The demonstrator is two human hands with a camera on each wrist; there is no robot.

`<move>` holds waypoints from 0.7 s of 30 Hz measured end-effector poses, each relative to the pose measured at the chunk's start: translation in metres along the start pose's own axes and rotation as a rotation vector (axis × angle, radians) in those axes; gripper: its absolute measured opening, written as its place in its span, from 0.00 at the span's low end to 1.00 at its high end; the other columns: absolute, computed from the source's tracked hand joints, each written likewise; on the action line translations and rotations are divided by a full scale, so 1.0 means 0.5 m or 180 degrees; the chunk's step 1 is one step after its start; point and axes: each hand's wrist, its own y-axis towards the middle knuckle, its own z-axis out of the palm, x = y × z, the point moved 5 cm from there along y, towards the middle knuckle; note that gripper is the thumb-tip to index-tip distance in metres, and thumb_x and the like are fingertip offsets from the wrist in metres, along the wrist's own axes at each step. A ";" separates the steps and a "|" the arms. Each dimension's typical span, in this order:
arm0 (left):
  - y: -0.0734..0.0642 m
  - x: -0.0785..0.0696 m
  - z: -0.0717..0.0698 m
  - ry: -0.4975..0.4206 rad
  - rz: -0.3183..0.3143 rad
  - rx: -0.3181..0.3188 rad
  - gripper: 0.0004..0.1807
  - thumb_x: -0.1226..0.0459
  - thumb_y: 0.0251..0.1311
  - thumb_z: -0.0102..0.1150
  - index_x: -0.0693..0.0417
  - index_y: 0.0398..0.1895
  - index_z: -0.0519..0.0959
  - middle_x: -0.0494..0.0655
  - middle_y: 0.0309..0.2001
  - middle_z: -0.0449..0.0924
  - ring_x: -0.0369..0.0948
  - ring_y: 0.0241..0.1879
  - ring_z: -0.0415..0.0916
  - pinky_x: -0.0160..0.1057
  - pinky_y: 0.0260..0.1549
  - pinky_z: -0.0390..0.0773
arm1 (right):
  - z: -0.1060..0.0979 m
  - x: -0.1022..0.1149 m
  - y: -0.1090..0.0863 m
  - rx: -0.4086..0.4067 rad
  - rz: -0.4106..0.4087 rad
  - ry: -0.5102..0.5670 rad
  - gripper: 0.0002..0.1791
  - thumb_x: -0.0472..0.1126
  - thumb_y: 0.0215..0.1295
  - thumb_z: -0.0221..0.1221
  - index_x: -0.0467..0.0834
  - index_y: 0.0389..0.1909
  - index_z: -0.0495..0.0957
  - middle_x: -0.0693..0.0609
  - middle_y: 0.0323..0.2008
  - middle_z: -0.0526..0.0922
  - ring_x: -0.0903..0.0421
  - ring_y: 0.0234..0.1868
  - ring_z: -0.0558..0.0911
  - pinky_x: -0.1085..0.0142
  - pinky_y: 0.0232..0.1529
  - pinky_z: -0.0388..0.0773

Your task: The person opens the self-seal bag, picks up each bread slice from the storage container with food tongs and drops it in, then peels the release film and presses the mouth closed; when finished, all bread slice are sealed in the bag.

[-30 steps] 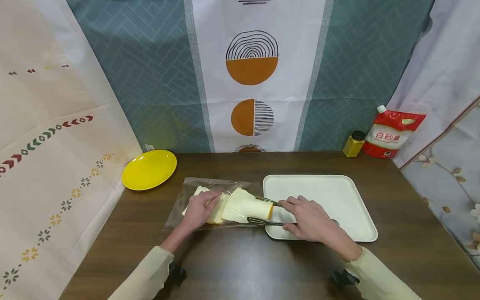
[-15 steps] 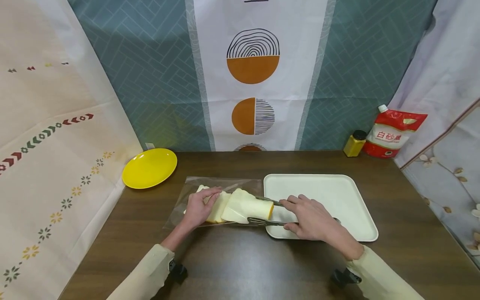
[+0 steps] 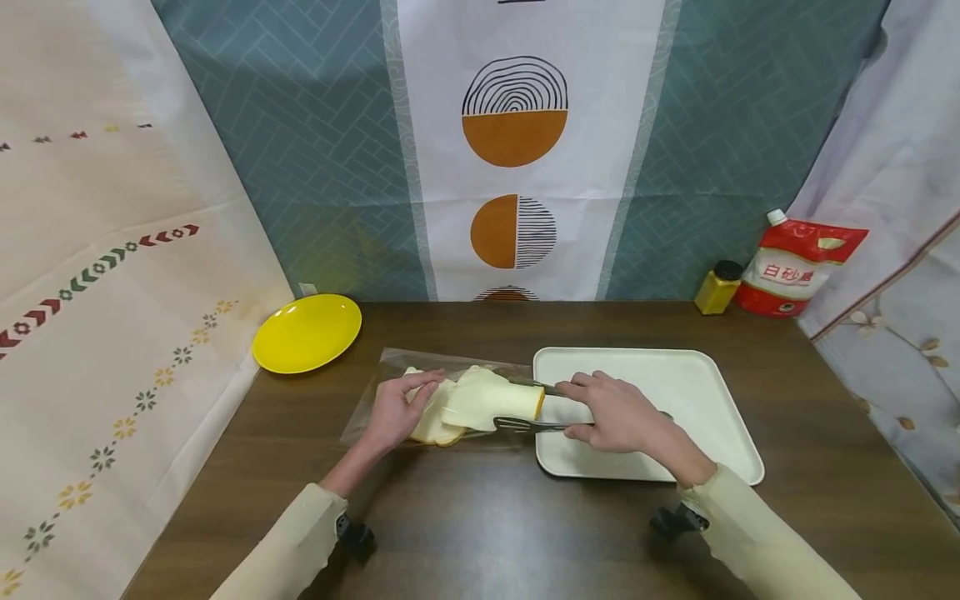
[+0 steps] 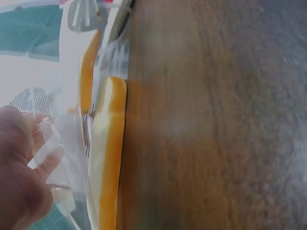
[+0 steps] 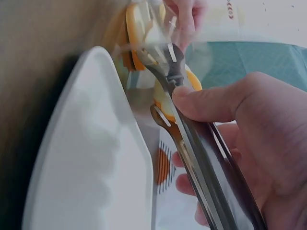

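Right hand (image 3: 618,415) gripping tongs (image 5: 206,152), left hand (image 3: 397,410) pinching clear bag (image 3: 401,359)! Bread slice (image 3: 491,398) between hands risking tearing: tongs maybe squeezing hard, film snagging.

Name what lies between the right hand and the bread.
The tongs, gripped by the right hand, reach over the tray's rim to the bread, as the head view shows.

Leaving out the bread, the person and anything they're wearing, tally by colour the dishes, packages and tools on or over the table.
Yellow: 2, the plate and the black-capped jar
White: 1, the tray
Red and white: 1, the pouch
Clear: 1, the plastic bag
Grey metal: 1, the tongs
Total: 6
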 end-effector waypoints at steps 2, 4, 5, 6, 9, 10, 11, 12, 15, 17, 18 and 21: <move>0.002 0.001 -0.001 -0.0030 -0.0051 0.0006 0.08 0.73 0.63 0.64 0.65 0.44 0.87 0.53 0.46 0.86 0.51 0.49 0.83 0.54 0.51 0.78 | -0.004 -0.007 -0.001 0.0020 0.0006 0.0023 0.30 0.46 0.58 0.72 0.38 0.60 0.78 0.46 0.50 0.80 0.47 0.42 0.78 0.55 0.36 0.79; 0.003 0.002 -0.001 -0.0062 -0.0101 0.0016 0.08 0.73 0.63 0.64 0.64 0.44 0.87 0.53 0.46 0.86 0.50 0.49 0.83 0.53 0.52 0.78 | -0.005 -0.011 0.001 0.0025 -0.0015 0.0040 0.30 0.45 0.57 0.72 0.38 0.60 0.78 0.46 0.51 0.80 0.47 0.42 0.78 0.55 0.36 0.79; 0.003 0.003 -0.001 -0.0079 -0.0123 0.0021 0.08 0.73 0.63 0.64 0.64 0.44 0.87 0.53 0.46 0.86 0.50 0.49 0.83 0.53 0.52 0.78 | -0.005 -0.010 0.002 0.0023 -0.0031 0.0041 0.30 0.45 0.57 0.72 0.38 0.60 0.78 0.46 0.51 0.80 0.47 0.42 0.78 0.55 0.36 0.79; 0.003 0.004 -0.001 -0.0093 -0.0146 0.0028 0.08 0.73 0.63 0.64 0.64 0.44 0.87 0.52 0.46 0.86 0.50 0.49 0.83 0.52 0.52 0.78 | -0.003 -0.010 0.004 0.0023 -0.0045 0.0046 0.30 0.45 0.57 0.72 0.38 0.60 0.78 0.46 0.50 0.80 0.47 0.42 0.78 0.56 0.35 0.78; 0.004 0.005 -0.001 -0.0123 -0.0196 0.0037 0.09 0.73 0.63 0.64 0.63 0.44 0.87 0.52 0.46 0.86 0.49 0.50 0.83 0.51 0.53 0.78 | 0.002 -0.002 0.013 0.0022 -0.0096 0.0037 0.31 0.46 0.58 0.72 0.38 0.60 0.78 0.46 0.49 0.80 0.48 0.40 0.77 0.58 0.33 0.77; 0.004 0.004 0.000 -0.0123 -0.0193 0.0035 0.09 0.73 0.63 0.64 0.63 0.44 0.87 0.52 0.46 0.86 0.49 0.50 0.83 0.52 0.53 0.77 | 0.004 0.001 0.016 0.0018 -0.0105 0.0021 0.31 0.46 0.58 0.72 0.38 0.60 0.78 0.46 0.49 0.80 0.48 0.39 0.77 0.58 0.32 0.77; 0.004 0.003 0.000 -0.0129 -0.0191 0.0029 0.09 0.73 0.63 0.64 0.63 0.45 0.87 0.52 0.46 0.86 0.49 0.50 0.83 0.52 0.53 0.77 | 0.006 0.004 0.020 0.0012 -0.0105 0.0013 0.31 0.47 0.58 0.71 0.38 0.60 0.78 0.46 0.49 0.80 0.48 0.38 0.77 0.59 0.31 0.77; 0.005 0.002 0.000 -0.0129 -0.0182 0.0017 0.09 0.73 0.62 0.65 0.64 0.45 0.87 0.52 0.46 0.86 0.49 0.50 0.83 0.52 0.54 0.77 | 0.008 0.008 0.023 0.0010 -0.0103 0.0010 0.31 0.47 0.57 0.71 0.37 0.60 0.78 0.46 0.49 0.80 0.48 0.38 0.76 0.59 0.30 0.76; 0.006 -0.001 0.001 -0.0111 -0.0114 -0.0027 0.09 0.74 0.61 0.65 0.64 0.44 0.87 0.52 0.46 0.86 0.49 0.50 0.83 0.52 0.54 0.76 | 0.013 0.019 0.033 0.0009 -0.0088 0.0002 0.32 0.48 0.57 0.71 0.37 0.60 0.77 0.46 0.49 0.80 0.48 0.37 0.76 0.59 0.29 0.75; 0.006 -0.003 0.001 -0.0097 -0.0076 -0.0051 0.09 0.74 0.61 0.66 0.64 0.44 0.87 0.52 0.46 0.86 0.49 0.49 0.83 0.52 0.54 0.76 | 0.016 0.026 0.041 0.0018 -0.0081 0.0013 0.33 0.49 0.57 0.71 0.37 0.61 0.77 0.46 0.49 0.80 0.48 0.37 0.76 0.59 0.29 0.76; 0.006 -0.004 0.001 -0.0087 -0.0064 -0.0058 0.09 0.74 0.61 0.66 0.64 0.44 0.87 0.52 0.46 0.86 0.50 0.49 0.83 0.52 0.54 0.76 | 0.019 0.029 0.045 0.0023 -0.0081 0.0018 0.33 0.49 0.57 0.71 0.37 0.61 0.77 0.46 0.49 0.80 0.48 0.37 0.76 0.59 0.30 0.76; 0.005 -0.005 0.002 -0.0084 -0.0080 -0.0055 0.09 0.74 0.61 0.66 0.64 0.44 0.87 0.52 0.46 0.86 0.50 0.50 0.83 0.52 0.54 0.76 | 0.025 0.037 0.058 0.0030 -0.0068 0.0035 0.34 0.50 0.58 0.71 0.37 0.62 0.76 0.45 0.50 0.80 0.47 0.39 0.77 0.58 0.30 0.76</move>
